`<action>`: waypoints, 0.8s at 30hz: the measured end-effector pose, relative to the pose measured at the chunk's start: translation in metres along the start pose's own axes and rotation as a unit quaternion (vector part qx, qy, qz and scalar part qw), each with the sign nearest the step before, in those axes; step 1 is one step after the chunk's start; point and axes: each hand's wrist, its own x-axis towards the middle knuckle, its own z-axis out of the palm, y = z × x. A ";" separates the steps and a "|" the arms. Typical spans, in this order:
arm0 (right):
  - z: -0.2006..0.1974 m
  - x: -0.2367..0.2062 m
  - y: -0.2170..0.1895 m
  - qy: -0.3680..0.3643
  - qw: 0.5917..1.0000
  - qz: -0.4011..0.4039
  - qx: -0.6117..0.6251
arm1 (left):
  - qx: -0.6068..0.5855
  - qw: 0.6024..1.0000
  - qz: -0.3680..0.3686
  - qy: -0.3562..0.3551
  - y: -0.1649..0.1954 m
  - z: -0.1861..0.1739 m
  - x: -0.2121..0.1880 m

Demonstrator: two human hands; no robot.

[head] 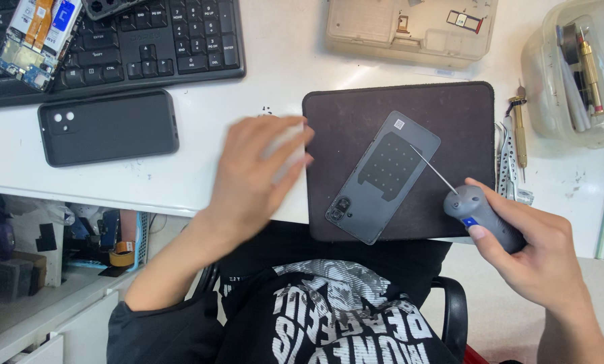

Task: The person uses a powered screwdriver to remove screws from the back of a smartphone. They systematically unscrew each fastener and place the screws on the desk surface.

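Though motion-blurred, left hand [258, 172]; its pale object indistinct.

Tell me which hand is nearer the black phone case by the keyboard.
Left. The left hand hovers just right of the black phone case; the right hand is far right, gripping a grey screwdriver.

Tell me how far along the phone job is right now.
Done: the grey phone lies face down on the dark mat. In hand: the right hand holds an electric screwdriver, bit over the phone's back. The left hand is blurred beside the mat. Back cover still on.
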 end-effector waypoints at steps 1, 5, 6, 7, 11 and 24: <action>-0.002 0.003 -0.005 0.019 0.997 -0.052 -0.053 | -0.041 0.998 0.045 -0.031 0.008 0.006 0.000; -0.012 0.021 -0.023 -0.014 0.976 -0.046 -0.214 | -0.023 0.972 0.206 -0.114 0.024 0.033 0.003; -0.015 0.028 -0.025 -0.036 0.967 -0.036 -0.248 | -0.016 0.970 0.212 -0.118 0.024 0.038 0.004; -0.017 0.034 -0.028 -0.060 0.957 -0.027 -0.281 | -0.008 0.969 0.216 -0.124 0.025 0.041 0.005; -0.019 0.049 -0.034 -0.089 0.940 -0.024 -0.327 | -0.002 0.967 0.214 -0.139 0.023 0.047 0.004; -0.014 0.056 -0.038 -0.130 0.929 0.003 -0.346 | -0.010 0.963 0.223 -0.149 0.018 0.051 0.004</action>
